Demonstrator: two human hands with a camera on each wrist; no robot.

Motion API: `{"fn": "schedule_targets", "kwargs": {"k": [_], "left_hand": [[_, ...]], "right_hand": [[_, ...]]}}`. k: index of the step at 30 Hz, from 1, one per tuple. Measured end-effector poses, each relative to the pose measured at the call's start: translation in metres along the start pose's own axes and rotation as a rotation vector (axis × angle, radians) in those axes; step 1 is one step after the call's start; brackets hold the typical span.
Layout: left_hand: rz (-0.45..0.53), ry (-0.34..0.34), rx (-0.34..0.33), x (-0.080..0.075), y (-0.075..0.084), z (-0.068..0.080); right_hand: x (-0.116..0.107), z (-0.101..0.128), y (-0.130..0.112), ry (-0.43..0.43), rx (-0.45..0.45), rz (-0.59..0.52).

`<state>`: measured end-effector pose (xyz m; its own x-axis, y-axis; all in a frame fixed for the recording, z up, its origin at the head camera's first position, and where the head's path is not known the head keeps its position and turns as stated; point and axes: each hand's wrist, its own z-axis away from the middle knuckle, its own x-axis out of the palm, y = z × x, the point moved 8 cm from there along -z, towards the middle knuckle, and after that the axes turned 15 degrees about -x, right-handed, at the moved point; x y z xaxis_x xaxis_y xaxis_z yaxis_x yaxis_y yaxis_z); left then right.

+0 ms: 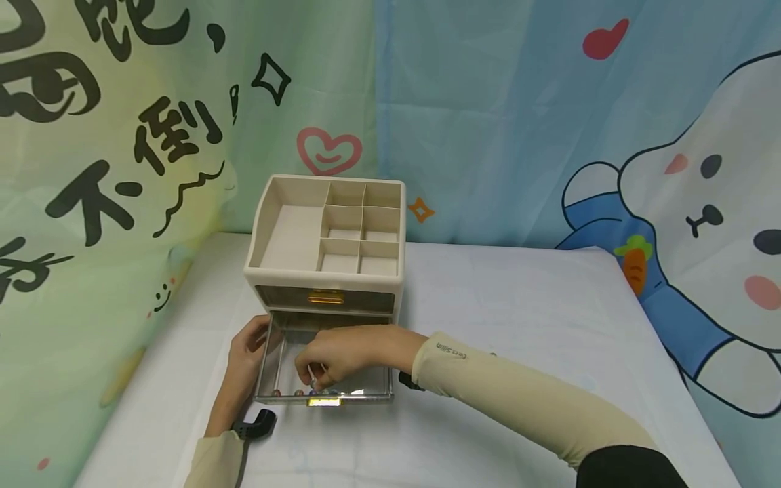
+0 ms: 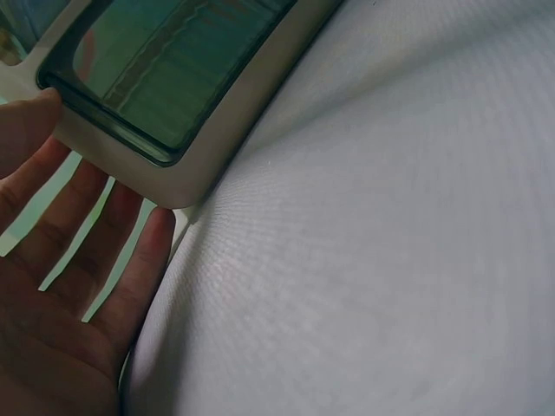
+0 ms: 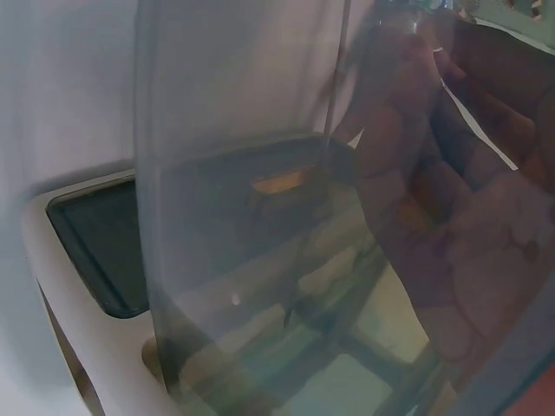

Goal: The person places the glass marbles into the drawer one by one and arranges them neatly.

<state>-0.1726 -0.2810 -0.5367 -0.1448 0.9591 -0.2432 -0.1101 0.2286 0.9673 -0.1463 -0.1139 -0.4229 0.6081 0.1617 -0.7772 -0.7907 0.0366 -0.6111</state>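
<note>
A cream desktop storage box stands on the white table, its clear lower drawer pulled out. Over that drawer's front part is my right hand, its fingertips pinching a small shiny bead. Several small beads lie along the drawer's front wall; the hand hides part of the floor. My left hand is at the box's left side, by the open drawer. In the left wrist view its nearly straight fingers and thumb touch the box beside a dark tinted side window.
The upper drawer is closed and has a gold handle. Divided compartments top the box. A white cloth covers the table, and a printed curtain hangs behind.
</note>
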Motion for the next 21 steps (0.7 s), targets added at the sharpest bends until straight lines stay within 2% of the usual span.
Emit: {"fn": "schedule_targets", "kwargs": {"k": [12, 21], "left_hand": [[-0.013, 0.005, 0.004, 0.001, 0.004, 0.0], [-0.005, 0.001, 0.007, 0.0, 0.003, 0.001]], "right_hand": [[-0.006, 0.008, 0.0, 0.024, 0.016, 0.021], [-0.02, 0.024, -0.013, 0.085, 0.004, 0.017]]}}
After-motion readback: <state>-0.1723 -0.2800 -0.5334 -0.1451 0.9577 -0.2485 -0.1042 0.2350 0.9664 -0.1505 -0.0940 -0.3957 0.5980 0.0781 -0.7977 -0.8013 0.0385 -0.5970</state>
